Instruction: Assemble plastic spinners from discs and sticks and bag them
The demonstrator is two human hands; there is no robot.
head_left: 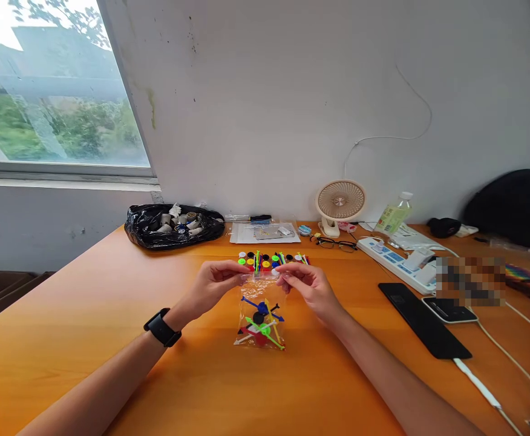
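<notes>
Since the clear bag (pixel 261 287) is so thin and limp, both hands seem to hold it by its top edge, one toward each upper corner. The left hand (pixel 219 277) has thumb and fingers pinched together on its side of the plastic, and the right hand (pixel 309 288) is clamped likewise on the other — a spread that looks meant to keep the mouth stretched flat between them. Below, the coloured arrows (pixel 274 307) and round discs (pixel 258 317) lie crossed in the lower half, probably settled there by their own weight. From where I stand, I cannot tell whether the bag's bottom touches the table (pixel 192 387) or hangs just above it. More loose pieces (pixel 251 262) stand in rows just beyond the hands, perhaps grouped there for easy reach. The fan (pixel 340 203), black sack (pixel 174 229) and power strip (pixel 396 265) sit farther out — leaving elbow room, I suppose.
</notes>
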